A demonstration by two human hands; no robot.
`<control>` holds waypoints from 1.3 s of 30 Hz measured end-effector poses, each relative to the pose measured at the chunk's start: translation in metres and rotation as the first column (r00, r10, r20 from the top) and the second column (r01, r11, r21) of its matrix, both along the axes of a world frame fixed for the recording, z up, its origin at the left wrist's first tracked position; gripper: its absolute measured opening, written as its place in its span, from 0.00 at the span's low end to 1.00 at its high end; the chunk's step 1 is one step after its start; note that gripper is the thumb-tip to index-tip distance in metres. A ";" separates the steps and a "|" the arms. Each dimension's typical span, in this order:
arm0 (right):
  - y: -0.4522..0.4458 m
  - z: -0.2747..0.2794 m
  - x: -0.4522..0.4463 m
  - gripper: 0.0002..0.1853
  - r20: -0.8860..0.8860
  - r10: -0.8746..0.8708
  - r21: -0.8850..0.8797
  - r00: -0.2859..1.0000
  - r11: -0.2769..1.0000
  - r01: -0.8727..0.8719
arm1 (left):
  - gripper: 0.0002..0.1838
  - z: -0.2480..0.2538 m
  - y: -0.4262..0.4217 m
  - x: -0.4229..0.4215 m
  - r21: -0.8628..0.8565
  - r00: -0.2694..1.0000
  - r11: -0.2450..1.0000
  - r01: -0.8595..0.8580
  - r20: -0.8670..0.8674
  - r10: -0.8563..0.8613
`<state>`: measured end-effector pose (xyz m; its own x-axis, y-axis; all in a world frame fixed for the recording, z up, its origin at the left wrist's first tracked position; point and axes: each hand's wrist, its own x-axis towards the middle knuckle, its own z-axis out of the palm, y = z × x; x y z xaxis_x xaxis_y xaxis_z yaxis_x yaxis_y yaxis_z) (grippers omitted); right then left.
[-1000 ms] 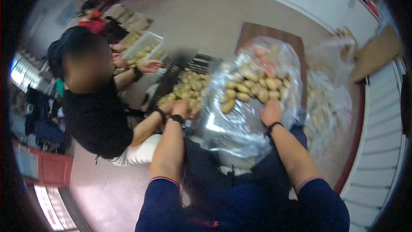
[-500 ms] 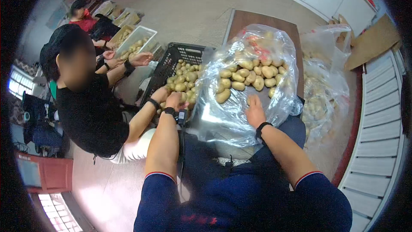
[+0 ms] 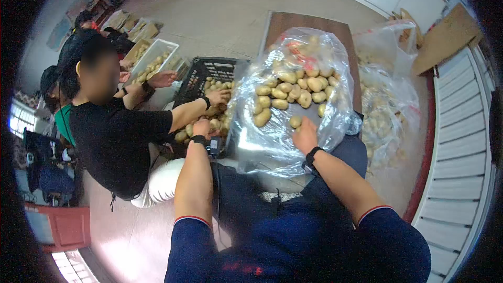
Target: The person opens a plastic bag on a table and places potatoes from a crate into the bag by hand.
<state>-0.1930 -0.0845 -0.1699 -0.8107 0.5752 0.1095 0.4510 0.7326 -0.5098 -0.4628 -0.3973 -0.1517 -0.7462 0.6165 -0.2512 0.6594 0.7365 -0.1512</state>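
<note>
My right hand (image 3: 305,137) is over the open front of a clear plastic bag (image 3: 272,149), its fingers closed on a small round potato (image 3: 295,121). Behind it, a heap of yellow potatoes (image 3: 287,76) lies in the bag. My left hand (image 3: 201,128) reaches down into the near end of a black plastic crate (image 3: 184,87), against the potatoes there. Its fingers are partly hidden, and whether it grips one is unclear.
On my left, a co-worker in black has a hand (image 3: 217,97) in the same crate. Farther back stands a white bin (image 3: 166,52) of potatoes. The bag rests on a brown board (image 3: 314,22). Another clear potato bag (image 3: 390,110) stands on the right, near cardboard (image 3: 445,47).
My right hand has closed on a potato at the bag's front. My left hand has moved slightly left and down in the crate. The co-worker's hand has shifted farther across the crate.
</note>
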 end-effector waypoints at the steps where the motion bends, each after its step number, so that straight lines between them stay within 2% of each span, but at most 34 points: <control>1: 0.000 0.002 -0.002 0.28 -0.028 -0.031 -0.009 0.999 0.999 0.031 | 0.20 -0.008 -0.004 -0.005 0.020 0.995 0.998 0.058 -0.083 -0.056; 2: 0.004 -0.002 -0.003 0.21 -0.012 -0.059 -0.088 0.998 0.994 0.058 | 0.20 -0.007 0.002 -0.005 0.025 0.994 0.997 0.071 -0.080 -0.069; 3: 0.008 -0.005 -0.003 0.21 -0.012 -0.067 -0.083 0.998 0.994 0.066 | 0.20 -0.005 0.006 -0.006 0.064 1.000 0.998 0.024 -0.016 -0.023; 5: 0.011 -0.014 -0.008 0.16 -0.041 -0.167 -0.219 0.985 0.963 0.155 | 0.21 0.002 0.013 -0.004 0.098 0.999 0.995 -0.028 0.049 0.024; 6: 0.011 -0.008 -0.008 0.16 -0.041 -0.167 -0.220 0.985 0.963 0.154 | 0.18 0.009 0.023 0.004 0.415 0.863 0.799 -0.436 0.444 0.240; 7: 0.011 -0.002 -0.007 0.16 -0.056 -0.157 -0.204 0.986 0.968 0.143 | 0.15 0.015 0.032 0.014 0.456 0.558 0.387 -0.802 0.802 0.212; 8: 0.010 0.005 -0.007 0.15 -0.070 -0.146 -0.189 0.987 0.973 0.131 | 0.13 0.021 0.040 0.022 0.206 0.210 -0.075 -0.976 0.976 -0.050; 9: 0.010 0.009 -0.008 0.15 -0.072 -0.143 -0.190 0.987 0.973 0.128 | 0.13 0.024 0.044 0.025 0.208 0.212 -0.078 -0.975 0.976 -0.048; 11: 0.008 0.015 -0.008 0.16 -0.250 -0.164 -0.186 0.954 0.975 0.119 | 0.14 0.032 0.054 0.034 0.198 0.196 0.003 -0.980 0.970 -0.146; 12: 0.010 0.006 -0.009 0.16 -0.252 -0.162 -0.187 0.954 0.975 0.116 | 0.16 0.042 0.060 0.039 0.201 0.195 0.064 -0.977 0.976 -0.093; 13: 0.012 -0.002 -0.012 0.19 -0.257 -0.152 -0.190 0.954 0.976 0.104 | 0.16 0.051 0.066 0.045 0.202 0.196 0.061 -0.977 0.976 -0.092; 14: 0.013 -0.004 -0.013 0.23 -0.262 -0.140 -0.192 0.955 0.977 0.091 | 0.17 0.054 0.070 0.048 0.203 0.191 0.108 -0.973 0.975 -0.113; 16: 0.013 -0.009 -0.011 0.23 -0.260 -0.121 -0.191 0.958 0.979 0.071 | 0.18 0.060 0.073 0.057 0.235 0.198 0.184 -0.954 0.960 -0.200; 17: 0.011 -0.009 -0.011 0.23 -0.259 -0.106 -0.192 0.960 0.980 0.056 | 0.18 0.060 0.076 0.059 0.237 0.202 0.175 -0.956 0.959 -0.197; 19: 0.011 -0.006 -0.010 0.23 -0.267 -0.076 -0.167 0.961 0.985 0.031 | 0.18 0.062 0.084 0.062 0.238 0.209 0.239 -0.941 0.968 -0.141; 21: 0.002 0.008 -0.013 0.23 -0.281 -0.037 -0.144 0.959 0.990 -0.004 | 0.17 0.067 0.088 0.070 0.248 0.220 0.202 -0.947 0.964 -0.150; 23: -0.007 0.028 -0.013 0.23 -0.358 0.010 -0.145 0.934 0.987 -0.066 | 0.18 0.066 0.092 0.074 0.249 0.219 0.248 -0.936 0.965 -0.141; 25: -0.020 0.043 -0.020 0.23 -0.356 0.057 -0.134 0.933 0.985 -0.111 | 0.21 0.069 0.094 0.083 0.267 0.198 0.252 -0.930 0.943 -0.269; 27: -0.034 0.057 -0.031 0.25 -0.303 0.188 -0.226 0.934 0.938 -0.262 | 0.25 0.052 0.098 0.082 0.131 -0.005 0.276 -0.952 0.896 -0.444; 29: -0.054 0.070 -0.042 0.25 -0.360 0.275 -0.182 0.892 0.917 -0.356 | 0.28 0.074 0.108 0.094 -0.014 -0.119 0.322 -0.947 0.943 -0.310; 30: -0.063 0.079 -0.047 0.26 -0.393 0.347 -0.145 0.852 0.891 -0.430 | 0.27 0.075 0.111 0.095 -0.055 -0.161 0.351 -0.935 0.947 -0.279; 31: -0.066 0.088 -0.050 0.26 -0.402 0.348 -0.140 0.847 0.891 -0.432 | 0.27 0.074 0.111 0.094 -0.045 -0.150 0.351 -0.935 0.948 -0.280; 33: -0.073 0.113 -0.050 0.25 -0.378 0.555 -0.044 0.741 0.789 -0.613 | 0.24 0.060 0.111 0.090 -0.060 -0.188 0.341 -0.938 0.915 -0.356; 34: -0.076 0.126 -0.051 0.20 -0.450 0.551 0.040 0.703 0.798 -0.601 | 0.20 0.053 0.108 0.087 -0.019 -0.133 0.314 -0.949 0.929 -0.346; 35: -0.077 0.141 -0.049 0.20 -0.448 0.551 0.036 0.704 0.798 -0.602 | 0.20 0.047 0.105 0.083 -0.023 -0.136 0.313 -0.949 0.929 -0.344; 37: -0.076 0.183 -0.045 0.13 -0.468 0.664 0.044 0.583 0.677 -0.735 | 0.16 0.024 0.100 0.065 0.096 -0.017 0.254 -0.962 0.912 -0.409; 39: -0.089 0.250 -0.033 0.15 -0.594 0.703 0.125 0.391 0.560 -0.819 | 0.11 -0.013 0.096 0.050 0.526 0.395 0.281 -0.802 0.822 -0.410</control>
<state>-0.2261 -0.1737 0.0800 -0.7414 -0.1996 0.6406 -0.6383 0.5044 -0.5815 -0.4127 -0.3015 -0.1649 -0.6774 0.6974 -0.2341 -0.2625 0.0681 0.9625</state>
